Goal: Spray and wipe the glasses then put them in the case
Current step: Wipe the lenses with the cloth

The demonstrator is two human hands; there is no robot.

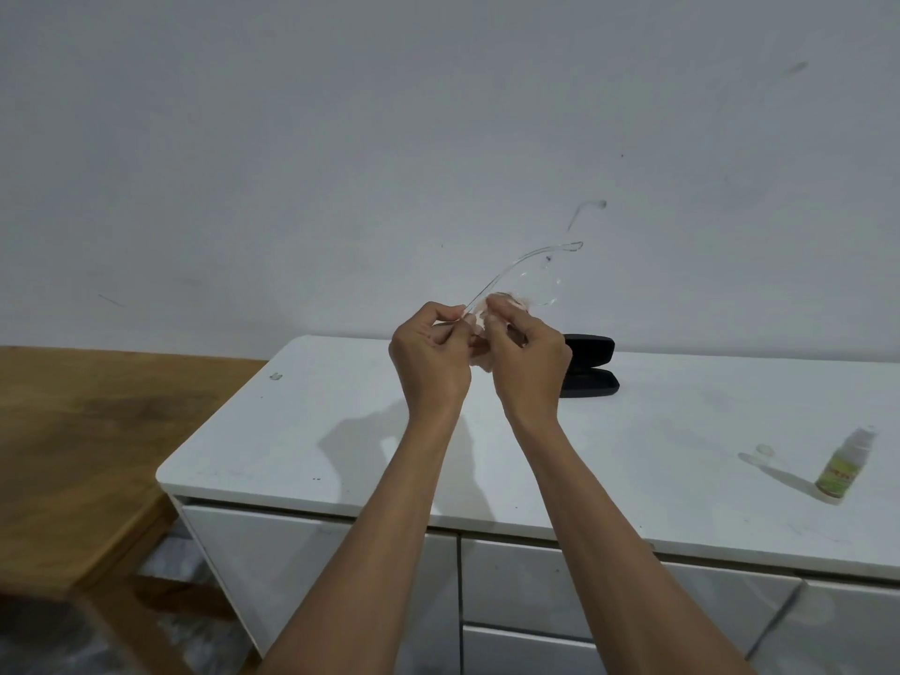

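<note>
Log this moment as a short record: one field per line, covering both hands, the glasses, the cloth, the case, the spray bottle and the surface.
left hand: raised above the cabinet, pinching the glasses at one end
right hand: pressing the cloth against the glasses
glasses: clear frame, held in the air, one temple arm pointing up and right
cloth: pale pink, bunched between the fingers
case: black, lying open on the cabinet top behind the hands
spray bottle: standing at the right, its cap lying beside it
cabinet top: white
</note>
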